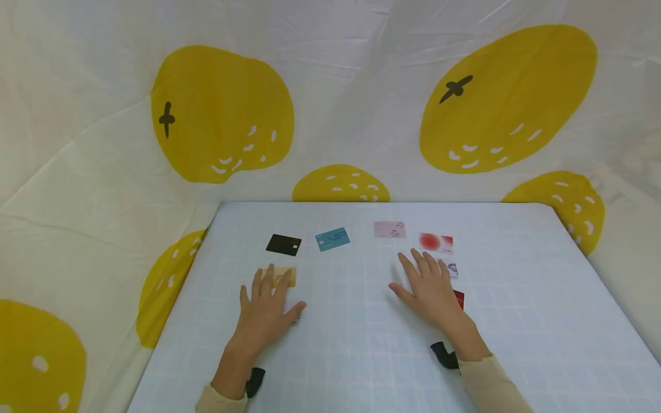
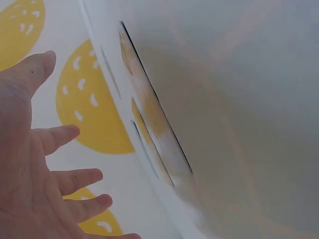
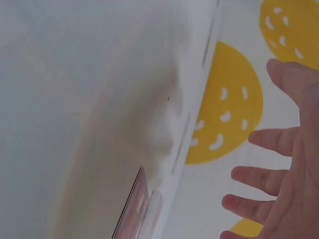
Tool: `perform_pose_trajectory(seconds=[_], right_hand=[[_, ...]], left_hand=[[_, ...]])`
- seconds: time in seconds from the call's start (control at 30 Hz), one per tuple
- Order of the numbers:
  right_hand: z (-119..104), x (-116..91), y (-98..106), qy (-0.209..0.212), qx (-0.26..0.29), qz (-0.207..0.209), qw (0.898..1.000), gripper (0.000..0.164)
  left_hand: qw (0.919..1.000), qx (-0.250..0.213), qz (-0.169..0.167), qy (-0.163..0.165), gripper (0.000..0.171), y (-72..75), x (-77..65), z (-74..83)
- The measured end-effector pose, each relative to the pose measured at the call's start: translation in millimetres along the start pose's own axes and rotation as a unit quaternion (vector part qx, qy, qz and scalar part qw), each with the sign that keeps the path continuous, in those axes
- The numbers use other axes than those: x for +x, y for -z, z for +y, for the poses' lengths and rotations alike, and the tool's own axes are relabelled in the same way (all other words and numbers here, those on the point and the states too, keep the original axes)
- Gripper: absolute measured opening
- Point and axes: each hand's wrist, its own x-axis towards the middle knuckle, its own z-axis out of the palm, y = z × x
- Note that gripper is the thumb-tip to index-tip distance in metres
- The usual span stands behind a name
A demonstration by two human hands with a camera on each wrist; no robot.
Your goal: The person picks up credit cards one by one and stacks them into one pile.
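My left hand is spread over a yellow card on the left of the table, and part of another card peeks out by the thumb. With fingers apart, my right hand hovers over the right side, partly covering a white patterned card and a red card. Beyond it lies a white card with a red circle. Both wrist views show straight fingers that grip nothing. In the left wrist view, several cards appear edge-on; in the right wrist view, a reddish card does.
Toward the back lie a black card, a blue VIP card and a pink card. The table has a pale checked cover. Behind it hangs a white cloth with yellow fruit shapes.
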Motion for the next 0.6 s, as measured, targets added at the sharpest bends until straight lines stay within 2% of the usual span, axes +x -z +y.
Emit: perform_pose_trajectory(seconds=[0.2, 0.6], right_hand=[[-14.0, 6.7, -4.0, 0.017, 0.007, -0.014, 1.0, 0.078], [-36.1, 15.9, -20.3, 0.057, 0.003, -0.016, 0.998, 0.075]], left_hand=[[0.9997, -0.001, -0.008, 0.021, 0.083, 0.7, -6.6, -7.0], [0.9987, -0.014, -0.025, 0.041, 0.082, 0.6, -18.6, -22.7]])
